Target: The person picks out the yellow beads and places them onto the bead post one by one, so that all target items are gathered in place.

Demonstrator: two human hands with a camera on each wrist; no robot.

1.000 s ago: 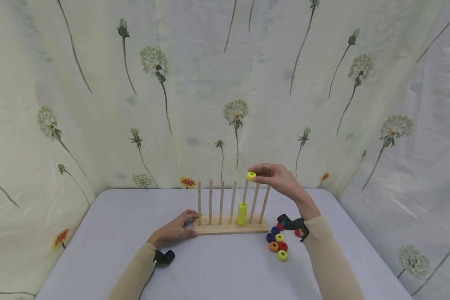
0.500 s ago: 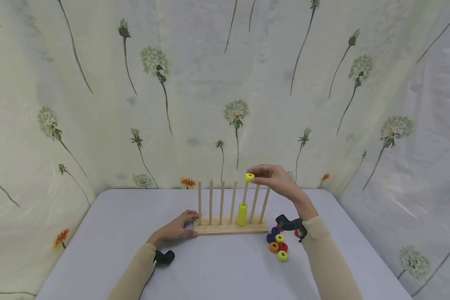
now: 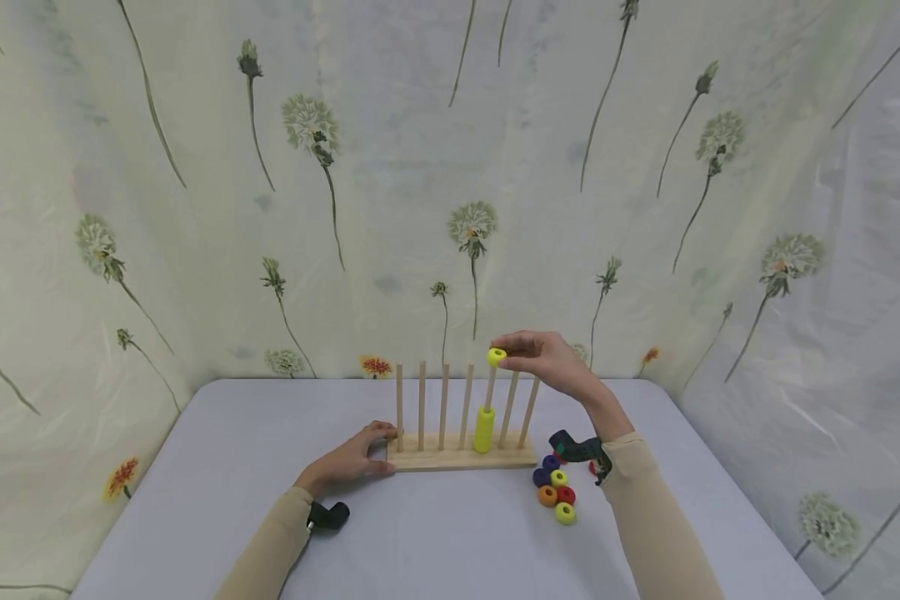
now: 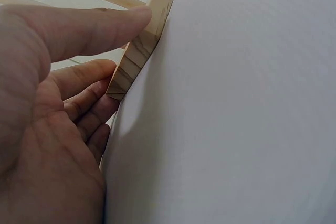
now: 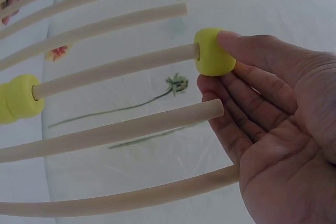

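My right hand point(image 3: 549, 358) pinches a yellow bead point(image 3: 497, 357) between thumb and fingers at the top of a wooden peg. In the right wrist view the tip of that peg point(image 5: 121, 71) enters the hole of the pinched bead point(image 5: 215, 53). Lower on the same peg sits a stack of yellow beads point(image 3: 483, 430). The peg belongs to a wooden rack point(image 3: 450, 459) with several upright pegs in a row. My left hand point(image 3: 352, 457) grips the rack's left end, thumb on the near edge and fingers behind, as the left wrist view point(image 4: 79, 40) also shows.
Loose beads lie right of the rack: a yellow bead point(image 3: 566, 513), an orange bead point(image 3: 547, 496), a red bead point(image 3: 566, 494), purple ones point(image 3: 542, 477) and others partly behind the right wrist camera point(image 3: 573, 446). A flower-patterned curtain point(image 3: 390, 208) hangs behind the white table point(image 3: 270, 417).
My right hand has moved slightly left and down, bringing the yellow bead onto the peg's tip. The left hand and rack have stayed in place.
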